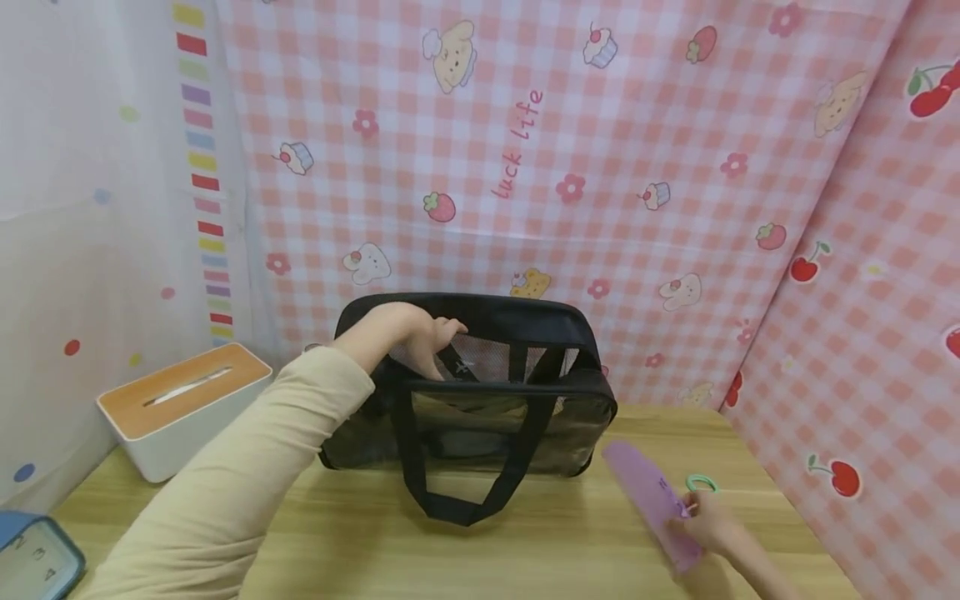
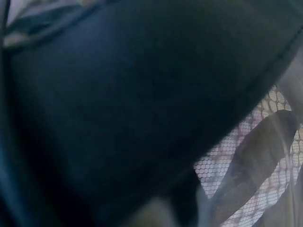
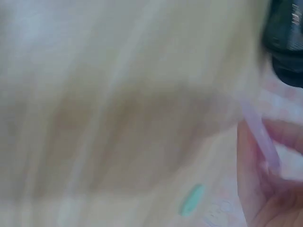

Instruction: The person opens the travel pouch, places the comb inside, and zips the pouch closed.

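A black bag (image 1: 480, 425) with clear, see-through panels and a mesh back stands upright, its top gaping. My left hand (image 1: 429, 342) reaches over the left part of the opening and dips inside; the front edge hides some of its fingers. Dark bag material (image 2: 142, 104) fills most of the left wrist view. At the right, my right hand (image 1: 705, 521) pinches a long, flat purple thing (image 1: 648, 496), which has a small darker purple piece on it. In the right wrist view the purple thing (image 3: 260, 135) shows edge-on between thumb and fingers.
A green ring-shaped thing (image 1: 702, 482) is just beyond the right hand. On the left stands a tissue box (image 1: 187, 400) with a wooden lid. Nearer, at the left edge, is a blue-rimmed clock (image 1: 45, 554). Printed curtains (image 1: 480, 242) hang behind the wooden table (image 1: 360, 542).
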`<state>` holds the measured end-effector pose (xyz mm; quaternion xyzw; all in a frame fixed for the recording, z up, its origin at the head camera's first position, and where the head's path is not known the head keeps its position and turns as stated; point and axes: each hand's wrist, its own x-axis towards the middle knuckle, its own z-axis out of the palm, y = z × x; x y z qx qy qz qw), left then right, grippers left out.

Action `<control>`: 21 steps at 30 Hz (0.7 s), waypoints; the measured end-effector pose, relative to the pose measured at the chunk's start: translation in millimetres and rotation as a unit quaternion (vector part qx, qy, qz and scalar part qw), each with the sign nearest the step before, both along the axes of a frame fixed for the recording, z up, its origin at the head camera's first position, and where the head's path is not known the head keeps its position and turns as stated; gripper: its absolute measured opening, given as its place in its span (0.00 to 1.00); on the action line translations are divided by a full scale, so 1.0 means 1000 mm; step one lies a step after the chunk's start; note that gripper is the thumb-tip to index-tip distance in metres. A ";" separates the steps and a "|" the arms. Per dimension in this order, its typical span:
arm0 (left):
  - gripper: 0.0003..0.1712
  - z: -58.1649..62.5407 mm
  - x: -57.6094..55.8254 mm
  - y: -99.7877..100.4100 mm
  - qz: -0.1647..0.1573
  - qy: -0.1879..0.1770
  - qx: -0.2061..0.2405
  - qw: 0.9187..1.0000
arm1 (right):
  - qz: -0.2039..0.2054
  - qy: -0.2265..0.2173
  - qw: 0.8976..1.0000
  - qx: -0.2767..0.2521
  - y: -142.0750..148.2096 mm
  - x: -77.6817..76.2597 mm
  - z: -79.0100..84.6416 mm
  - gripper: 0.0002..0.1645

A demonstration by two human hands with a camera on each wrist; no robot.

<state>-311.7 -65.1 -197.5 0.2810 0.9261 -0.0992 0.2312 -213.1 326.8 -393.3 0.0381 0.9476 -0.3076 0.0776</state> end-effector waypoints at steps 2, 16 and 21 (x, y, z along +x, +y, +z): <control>0.49 -0.001 0.001 0.001 0.004 -0.003 0.002 1.000 | -0.015 0.032 0.999 0.002 0.002 -0.002 0.010 0.20; 0.47 0.000 0.003 0.000 0.008 0.000 0.005 1.000 | -0.110 0.253 0.957 -0.085 0.000 -0.014 0.090 0.28; 0.46 0.000 0.003 0.000 0.002 0.000 0.011 1.000 | -0.106 0.319 0.935 -0.110 -0.016 -0.022 0.122 0.29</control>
